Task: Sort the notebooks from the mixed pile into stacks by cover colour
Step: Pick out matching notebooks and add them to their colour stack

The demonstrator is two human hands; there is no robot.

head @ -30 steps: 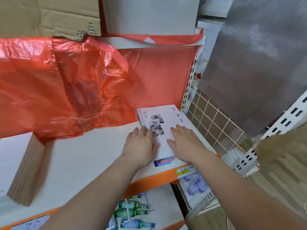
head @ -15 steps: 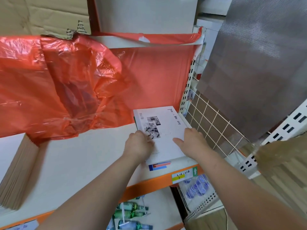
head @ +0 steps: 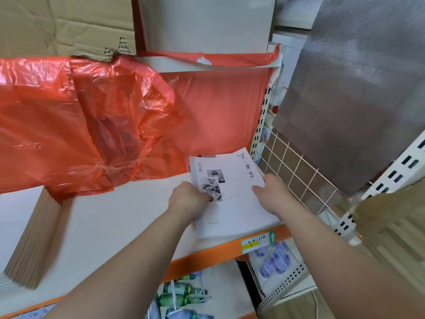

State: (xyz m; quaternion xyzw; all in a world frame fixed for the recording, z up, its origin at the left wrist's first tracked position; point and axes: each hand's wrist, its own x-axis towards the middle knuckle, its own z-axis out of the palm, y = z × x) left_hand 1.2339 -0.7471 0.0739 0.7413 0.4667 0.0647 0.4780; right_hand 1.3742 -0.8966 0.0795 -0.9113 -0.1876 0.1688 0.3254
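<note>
Held at the shelf's point(head: 115, 222) right end, left hand point(head: 188, 200) and right hand point(head: 272, 194) each curled on a side of the white notebook point(head: 236, 210); likely light, bendy, slippy, so best gripped by the edges

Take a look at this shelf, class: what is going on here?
A person holds a white notebook in both hands at the right end of a shelf. The left hand grips its left edge, the right hand pinches its right edge, and its near end overhangs the shelf's front. A brown-edged stack lies at the left end. A red plastic sheet hangs behind.
</note>
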